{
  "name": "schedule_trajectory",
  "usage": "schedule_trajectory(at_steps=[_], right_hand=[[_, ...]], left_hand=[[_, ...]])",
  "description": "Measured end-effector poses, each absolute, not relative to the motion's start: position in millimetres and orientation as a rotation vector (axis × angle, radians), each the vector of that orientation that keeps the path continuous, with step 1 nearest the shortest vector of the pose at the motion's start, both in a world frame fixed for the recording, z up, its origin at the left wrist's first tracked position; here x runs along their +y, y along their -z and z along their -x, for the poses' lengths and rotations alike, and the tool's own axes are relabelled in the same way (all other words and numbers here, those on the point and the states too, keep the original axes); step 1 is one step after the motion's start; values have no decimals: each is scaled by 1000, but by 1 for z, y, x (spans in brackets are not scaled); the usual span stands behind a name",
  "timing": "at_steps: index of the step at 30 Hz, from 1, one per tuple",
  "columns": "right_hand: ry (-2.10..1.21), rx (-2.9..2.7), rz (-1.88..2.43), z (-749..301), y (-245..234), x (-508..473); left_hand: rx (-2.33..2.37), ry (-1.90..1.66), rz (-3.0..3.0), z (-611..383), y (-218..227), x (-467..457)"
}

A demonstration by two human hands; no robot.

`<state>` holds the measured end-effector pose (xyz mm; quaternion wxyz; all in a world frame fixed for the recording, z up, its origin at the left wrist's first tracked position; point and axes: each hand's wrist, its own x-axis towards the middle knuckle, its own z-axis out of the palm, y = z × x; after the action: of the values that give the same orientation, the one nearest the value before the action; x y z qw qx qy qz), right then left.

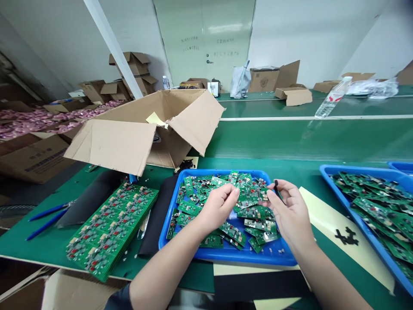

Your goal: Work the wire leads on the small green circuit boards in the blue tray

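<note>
Both my hands hover over a blue tray (pixel 226 255) heaped with several small green circuit boards (pixel 248 211). My left hand (pixel 219 206) is curled shut, fingertips pinched together above the boards; what it holds is hidden. My right hand (pixel 290 211) is closed on a small black part (pixel 276 188) pinched between thumb and fingers, close to a small green board (pixel 258 196) between the two hands.
A large panel of joined green boards (pixel 109 228) lies at the left beside blue-handled cutters (pixel 48 217). An open cardboard box (pixel 151 129) stands behind. A second blue tray of boards (pixel 355 215) sits at the right. A plastic bottle (pixel 332 98) and more boxes stand farther back.
</note>
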<state>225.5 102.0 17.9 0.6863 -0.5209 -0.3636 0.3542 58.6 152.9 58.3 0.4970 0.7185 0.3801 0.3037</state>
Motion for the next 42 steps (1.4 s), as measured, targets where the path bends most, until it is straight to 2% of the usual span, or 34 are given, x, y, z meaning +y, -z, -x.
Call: schedule_trajectory(at_steps=[6,13,30,35,42], right_hand=[[-808,-852,1177,-228,-24,102],[-880,-901,1143,-215,-28,96],[-1157,-899,1089,-220,-13,98],[-1149,-848,1094,-226,-15,100],[-1276,-928,1099,-239,-36,91]], left_hand=[[978,-739,-1782,-59,-57,157],[1070,-951,-1868,-56,-59,159],[1144,-877,-1975,-55,-56,158],[1093,-734,-1946,-52,-60,162],[745,-300,-1378,-40,-65,161]])
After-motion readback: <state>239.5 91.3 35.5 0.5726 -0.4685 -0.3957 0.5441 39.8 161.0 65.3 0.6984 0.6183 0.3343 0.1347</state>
